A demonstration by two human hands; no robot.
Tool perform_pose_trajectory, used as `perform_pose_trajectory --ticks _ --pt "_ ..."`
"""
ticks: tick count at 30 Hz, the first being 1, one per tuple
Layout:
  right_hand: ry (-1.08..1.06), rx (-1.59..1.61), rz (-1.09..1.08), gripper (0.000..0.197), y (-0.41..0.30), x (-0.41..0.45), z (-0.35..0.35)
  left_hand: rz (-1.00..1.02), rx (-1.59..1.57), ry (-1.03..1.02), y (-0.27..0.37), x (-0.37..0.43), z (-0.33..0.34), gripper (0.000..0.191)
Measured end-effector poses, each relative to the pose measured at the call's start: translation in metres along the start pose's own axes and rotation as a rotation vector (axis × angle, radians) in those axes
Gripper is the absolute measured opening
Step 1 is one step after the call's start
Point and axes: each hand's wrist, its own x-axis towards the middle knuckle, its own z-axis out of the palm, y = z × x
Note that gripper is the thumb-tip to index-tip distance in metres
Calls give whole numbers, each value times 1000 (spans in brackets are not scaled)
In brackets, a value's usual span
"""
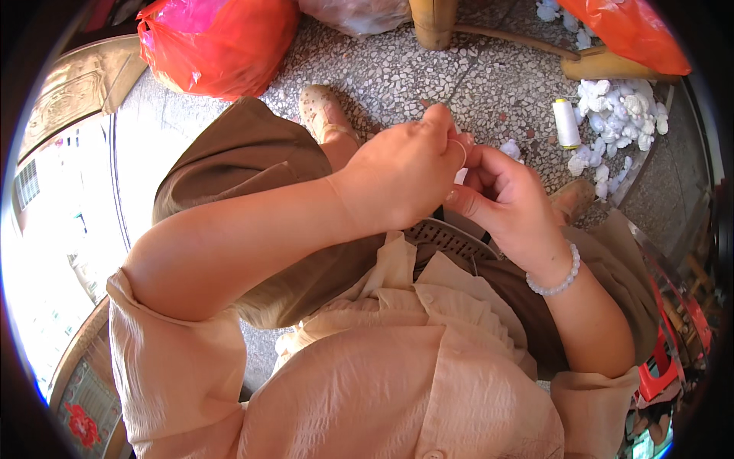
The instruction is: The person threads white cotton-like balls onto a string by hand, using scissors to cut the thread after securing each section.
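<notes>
My left hand (401, 172) is raised over my lap with its fingers bent and pinched together, and a thin band circles one finger. Close against it, my right hand (507, 198) curls its thumb and fingers inward below a beaded bracelet. Between the two sets of fingertips a small white piece (460, 175) shows, mostly covered by the fingers. Below the hands, a perforated plastic basket (450, 238) rests between my legs, partly hidden by my shirt.
White thread on a spool (567, 123) stands on the terrazzo floor beside a heap of small white knitted pieces (622, 112). A red plastic bag (223, 51) lies ahead on the left. Bamboo furniture legs (434, 23) stand at the top. Red plastic (656, 373) shows low on the right.
</notes>
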Motion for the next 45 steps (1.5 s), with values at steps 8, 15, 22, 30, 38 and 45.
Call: perform_pose_trajectory --ticks 8,15,22,30,38,45 --pt "0 568 196 13 -4 -5 8 -528 -579 -23 12 9 -6 22" --pt "126 540 169 11 -1 -1 -11 -451 -1063 -281 11 8 -33 24" --pt "174 531 86 15 -9 -3 -16 -378 -914 -309 1 2 -30 20" --pt "101 151 -60 34 -13 2 -34 -440 -1042 -280 -7 -1 -31 17" --pt "31 41 -95 40 -13 4 -40 -410 -983 -256 -8 -2 -31 16" --pt "-32 117 14 43 -18 4 -37 -489 -960 -226 0 -5 -32 18"
